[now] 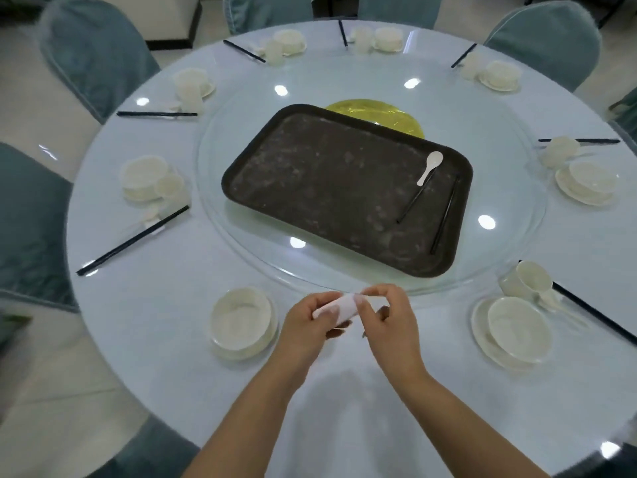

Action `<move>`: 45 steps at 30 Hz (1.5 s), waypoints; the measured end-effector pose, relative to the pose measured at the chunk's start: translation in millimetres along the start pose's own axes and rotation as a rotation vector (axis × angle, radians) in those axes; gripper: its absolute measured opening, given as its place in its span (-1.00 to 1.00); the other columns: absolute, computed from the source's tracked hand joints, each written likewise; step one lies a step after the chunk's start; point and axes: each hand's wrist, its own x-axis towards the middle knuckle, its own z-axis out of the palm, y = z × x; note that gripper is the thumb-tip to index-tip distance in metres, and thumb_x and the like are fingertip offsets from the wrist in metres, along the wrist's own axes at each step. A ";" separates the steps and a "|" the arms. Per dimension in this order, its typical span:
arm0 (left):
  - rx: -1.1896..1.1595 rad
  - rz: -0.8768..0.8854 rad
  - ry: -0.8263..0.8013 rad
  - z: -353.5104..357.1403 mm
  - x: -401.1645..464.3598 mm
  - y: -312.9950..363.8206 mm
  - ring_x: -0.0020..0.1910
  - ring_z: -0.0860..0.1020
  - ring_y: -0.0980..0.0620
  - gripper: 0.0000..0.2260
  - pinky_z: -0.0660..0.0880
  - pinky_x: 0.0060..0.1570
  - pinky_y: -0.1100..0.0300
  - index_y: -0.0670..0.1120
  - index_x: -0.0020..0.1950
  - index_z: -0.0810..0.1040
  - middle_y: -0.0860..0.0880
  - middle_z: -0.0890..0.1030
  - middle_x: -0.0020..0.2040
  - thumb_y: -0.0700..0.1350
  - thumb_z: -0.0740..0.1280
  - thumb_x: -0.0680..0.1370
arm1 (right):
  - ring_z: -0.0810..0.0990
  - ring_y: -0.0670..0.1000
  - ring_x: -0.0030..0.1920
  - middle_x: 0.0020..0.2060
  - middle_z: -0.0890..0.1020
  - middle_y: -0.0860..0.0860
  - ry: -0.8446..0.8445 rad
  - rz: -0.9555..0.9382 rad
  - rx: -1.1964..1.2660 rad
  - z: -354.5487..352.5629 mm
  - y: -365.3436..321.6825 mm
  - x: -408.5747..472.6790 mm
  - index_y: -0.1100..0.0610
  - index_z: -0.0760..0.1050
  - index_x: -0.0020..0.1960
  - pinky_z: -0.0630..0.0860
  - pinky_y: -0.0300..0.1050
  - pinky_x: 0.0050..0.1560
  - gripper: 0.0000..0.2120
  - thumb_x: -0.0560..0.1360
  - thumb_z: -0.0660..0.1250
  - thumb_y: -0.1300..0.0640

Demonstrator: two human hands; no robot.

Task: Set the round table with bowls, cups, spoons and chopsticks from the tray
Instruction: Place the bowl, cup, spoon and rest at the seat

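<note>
Both my hands hold a small white cup [339, 307] above the table's near edge. My left hand [308, 320] grips it from the left and below, my right hand [386, 313] pinches its right end. Left of them stands a white bowl on a saucer [243, 320]. The dark tray [327, 188] lies on the glass turntable and carries a white spoon [429, 167] and two black chopsticks [444, 215] near its right end.
Place settings with bowls, cups and black chopsticks ring the round white table [172, 339], among them one at the near right [517, 329] and one at the left [148, 177]. Teal-covered chairs [93, 46] surround the table. The glass turntable [499, 257] fills the middle.
</note>
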 end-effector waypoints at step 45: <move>0.507 -0.041 0.237 -50.1 2.9 -127.7 -0.15 0.54 0.15 -0.87 0.37 -0.27 0.43 0.08 -0.05 0.49 0.06 0.59 -0.11 -0.17 0.31 0.54 | 0.65 0.07 -0.21 -0.25 0.65 0.03 -0.228 0.330 -0.223 64.2 79.9 -31.1 0.11 0.58 -0.03 0.59 -0.06 -0.12 -0.94 0.50 0.38 0.16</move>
